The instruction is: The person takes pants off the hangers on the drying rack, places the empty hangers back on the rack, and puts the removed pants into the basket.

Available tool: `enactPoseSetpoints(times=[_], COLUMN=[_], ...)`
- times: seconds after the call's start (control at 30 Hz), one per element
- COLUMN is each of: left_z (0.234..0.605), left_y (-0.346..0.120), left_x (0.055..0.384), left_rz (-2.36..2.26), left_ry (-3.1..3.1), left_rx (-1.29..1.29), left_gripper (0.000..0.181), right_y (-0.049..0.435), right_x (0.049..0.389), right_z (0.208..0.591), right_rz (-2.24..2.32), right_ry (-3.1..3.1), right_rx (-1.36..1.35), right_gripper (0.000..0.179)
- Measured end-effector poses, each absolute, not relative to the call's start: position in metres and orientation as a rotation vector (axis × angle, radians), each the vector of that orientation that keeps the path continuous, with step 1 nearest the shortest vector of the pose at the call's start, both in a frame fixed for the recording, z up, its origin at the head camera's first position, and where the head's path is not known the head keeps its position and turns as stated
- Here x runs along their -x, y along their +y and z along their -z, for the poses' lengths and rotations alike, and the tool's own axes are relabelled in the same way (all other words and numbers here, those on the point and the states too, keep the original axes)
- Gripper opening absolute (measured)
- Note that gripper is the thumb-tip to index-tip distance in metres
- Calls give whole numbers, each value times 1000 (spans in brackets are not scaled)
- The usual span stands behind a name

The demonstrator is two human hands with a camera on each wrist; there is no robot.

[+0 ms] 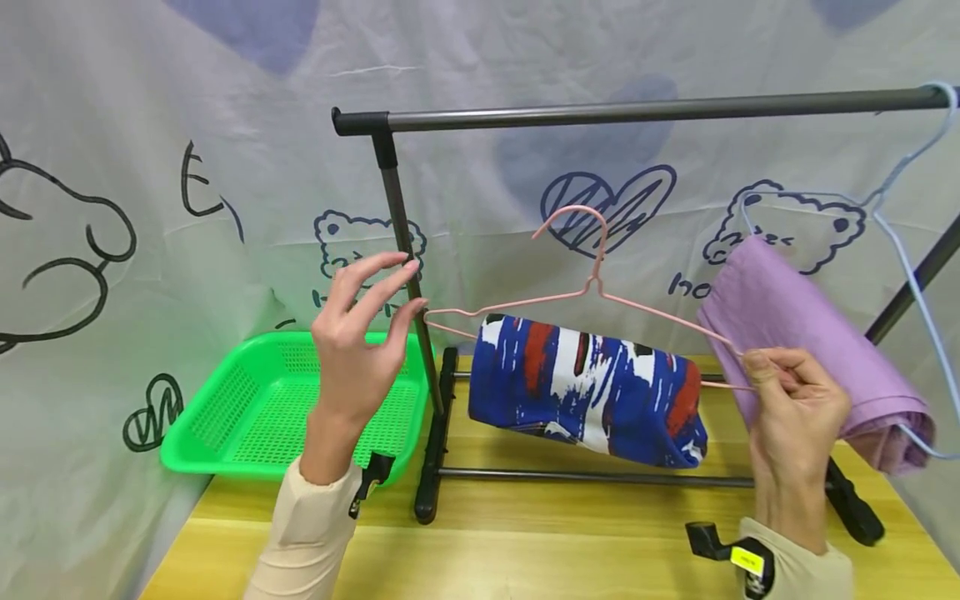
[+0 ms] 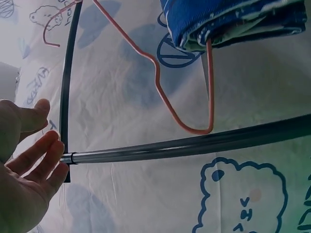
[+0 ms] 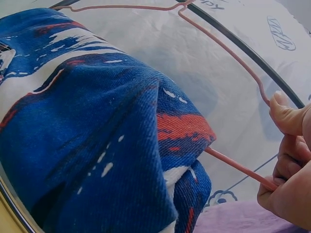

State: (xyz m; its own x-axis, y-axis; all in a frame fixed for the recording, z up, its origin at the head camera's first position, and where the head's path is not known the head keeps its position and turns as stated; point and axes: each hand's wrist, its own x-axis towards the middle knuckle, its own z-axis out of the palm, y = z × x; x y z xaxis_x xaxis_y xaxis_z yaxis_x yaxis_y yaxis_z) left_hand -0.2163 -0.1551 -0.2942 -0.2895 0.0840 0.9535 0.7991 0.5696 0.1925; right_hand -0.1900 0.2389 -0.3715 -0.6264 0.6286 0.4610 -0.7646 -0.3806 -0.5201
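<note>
A pink clothes hanger is held up below the rack's bar, its hook pointing upward and touching nothing. Over its lower bar hangs a folded blue, white and red patterned cloth. My right hand grips the hanger's right corner, with thumb and curled fingers round the wire in the right wrist view. My left hand is raised beside the hanger's left end, fingers apart and bent loosely. In the left wrist view the left hand holds nothing, and the hanger's left corner is apart from it.
A dark metal clothes rack stands on the wooden table. At the right, a light blue hanger hangs from its bar with a folded purple cloth. A green plastic basket sits at the left. Behind hangs a drawn-on white curtain.
</note>
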Motion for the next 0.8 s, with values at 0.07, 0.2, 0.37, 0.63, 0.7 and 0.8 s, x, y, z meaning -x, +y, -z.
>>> enactPoseSetpoints(times=[0.07, 0.2, 0.37, 0.63, 0.7, 0.8], left_z=[301, 316, 331, 345, 350, 354], left_y=[-156, -156, -153, -152, -152, -151], left_x=[212, 204, 199, 194, 194, 195], left_rz=[853, 883, 949, 1045, 1076, 1112], left_ry=[-1741, -1780, -1864, -2029, -2062, -2113], left_rx=[737, 738, 741, 770, 781, 814], left_gripper=[40, 41, 43, 40, 38, 36], right_y=[240, 242, 242, 240, 239, 239], right_x=[190, 189, 188, 186, 186, 186], right_z=[372, 372, 371, 371, 371, 372], right_rz=[-2094, -2128, -2124, -2051, -2060, -2069], right_ry=[-883, -856, -863, -963, -975, -996], right_rx=[-232, -233, -230, -235, -233, -229], right_gripper=[8, 8, 8, 8, 9, 10])
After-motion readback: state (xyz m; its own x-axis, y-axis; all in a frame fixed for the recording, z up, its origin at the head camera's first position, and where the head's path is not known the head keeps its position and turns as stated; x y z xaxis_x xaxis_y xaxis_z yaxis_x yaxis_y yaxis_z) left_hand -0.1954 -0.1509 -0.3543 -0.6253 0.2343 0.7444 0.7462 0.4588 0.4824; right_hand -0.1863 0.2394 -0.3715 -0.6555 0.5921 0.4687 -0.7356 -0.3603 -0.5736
